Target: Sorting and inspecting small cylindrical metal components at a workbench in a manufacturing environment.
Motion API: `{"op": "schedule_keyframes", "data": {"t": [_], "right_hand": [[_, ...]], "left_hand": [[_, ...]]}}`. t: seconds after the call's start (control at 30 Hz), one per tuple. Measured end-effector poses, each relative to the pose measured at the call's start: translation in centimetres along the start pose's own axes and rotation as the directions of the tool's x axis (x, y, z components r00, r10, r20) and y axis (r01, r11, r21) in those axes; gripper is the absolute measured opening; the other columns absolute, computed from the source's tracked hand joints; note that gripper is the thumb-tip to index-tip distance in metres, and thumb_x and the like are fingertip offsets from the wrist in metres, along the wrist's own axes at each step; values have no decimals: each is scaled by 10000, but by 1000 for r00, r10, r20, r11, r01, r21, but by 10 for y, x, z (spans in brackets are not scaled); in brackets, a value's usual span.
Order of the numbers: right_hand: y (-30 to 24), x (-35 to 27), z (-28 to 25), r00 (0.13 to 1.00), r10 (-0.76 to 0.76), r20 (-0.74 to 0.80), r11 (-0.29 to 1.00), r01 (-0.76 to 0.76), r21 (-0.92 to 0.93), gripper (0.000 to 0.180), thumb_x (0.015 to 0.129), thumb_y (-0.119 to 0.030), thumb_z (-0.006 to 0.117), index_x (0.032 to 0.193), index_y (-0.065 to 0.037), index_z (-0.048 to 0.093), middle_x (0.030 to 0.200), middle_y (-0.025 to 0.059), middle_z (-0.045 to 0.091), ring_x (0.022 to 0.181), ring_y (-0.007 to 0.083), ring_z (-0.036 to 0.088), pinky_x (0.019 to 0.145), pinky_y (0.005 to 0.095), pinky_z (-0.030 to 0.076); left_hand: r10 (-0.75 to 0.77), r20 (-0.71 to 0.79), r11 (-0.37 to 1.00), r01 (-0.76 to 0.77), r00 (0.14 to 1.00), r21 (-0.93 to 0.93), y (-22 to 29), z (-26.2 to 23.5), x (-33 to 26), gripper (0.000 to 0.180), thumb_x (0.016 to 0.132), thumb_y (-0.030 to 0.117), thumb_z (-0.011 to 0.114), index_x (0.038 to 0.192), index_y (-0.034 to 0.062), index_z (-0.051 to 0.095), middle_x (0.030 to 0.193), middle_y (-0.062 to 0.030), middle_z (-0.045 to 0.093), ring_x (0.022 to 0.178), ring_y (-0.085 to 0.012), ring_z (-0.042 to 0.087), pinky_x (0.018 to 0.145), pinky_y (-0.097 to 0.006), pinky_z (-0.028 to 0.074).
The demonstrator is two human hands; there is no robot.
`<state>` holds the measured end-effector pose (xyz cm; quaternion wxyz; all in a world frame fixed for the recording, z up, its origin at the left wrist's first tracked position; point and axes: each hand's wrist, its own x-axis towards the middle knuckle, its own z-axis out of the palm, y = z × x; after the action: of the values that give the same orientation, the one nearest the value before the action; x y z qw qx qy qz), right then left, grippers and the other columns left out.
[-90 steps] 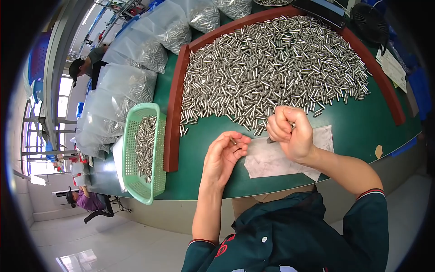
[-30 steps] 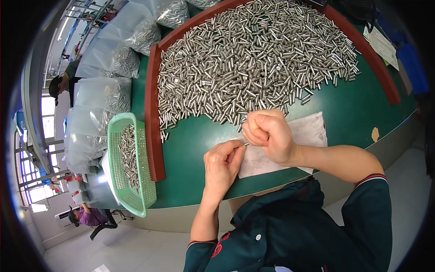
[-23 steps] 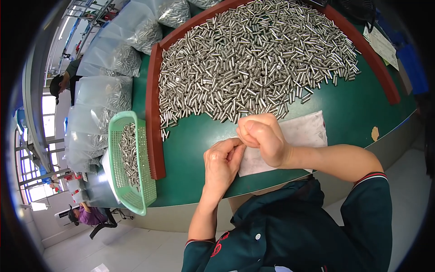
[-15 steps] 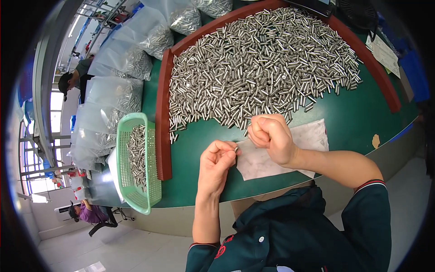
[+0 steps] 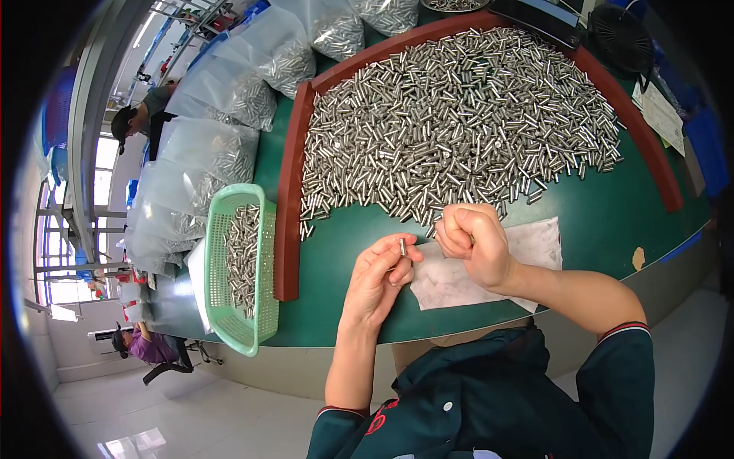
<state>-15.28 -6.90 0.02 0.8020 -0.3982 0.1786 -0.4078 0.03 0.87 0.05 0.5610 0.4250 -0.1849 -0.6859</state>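
Note:
Between the thumb and fingertips of my left hand is one short, shiny metal pin, held upright. My right hand is curled into a fist just to the right, above a stained white cloth; what lies inside the fist is hidden. Right beyond both hands, a wide heap of loose metal pins covers the green tabletop. The two hands are close together but apart.
A dark red wooden border frames the heap. To its left stands a light green plastic basket with more pins. Clear bags of pins line the left. A black fan sits far right. Two people work in the background.
My left hand has turned and moved slightly right, and its pin now stands upright in plain sight. My right fist has shifted a little right, and the whole view has moved slightly.

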Motion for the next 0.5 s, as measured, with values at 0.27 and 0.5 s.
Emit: {"op": "schedule_keyframes", "data": {"t": [0.27,0.5], "right_hand": [[0,1,-2,1000,17,-6,999,-17,48,312,798,-175,335,502,-92,278,425,-12,260,394,78,190,398,242,174],[0,2,-1,1000,16,-9,999,-16,45,311,799,-174,332,504,-91,278,427,-10,262,392,79,191,399,242,174]], "left_hand": [[60,-51,998,-61,997,-14,10,2,7,208,861,182,440,839,-4,530,718,-87,525,546,-72,365,492,-195,300],[553,53,97,-127,831,987,10,1,30,185,655,58,689,784,10,566,468,1,314,415,-94,301,404,-247,273]]}}
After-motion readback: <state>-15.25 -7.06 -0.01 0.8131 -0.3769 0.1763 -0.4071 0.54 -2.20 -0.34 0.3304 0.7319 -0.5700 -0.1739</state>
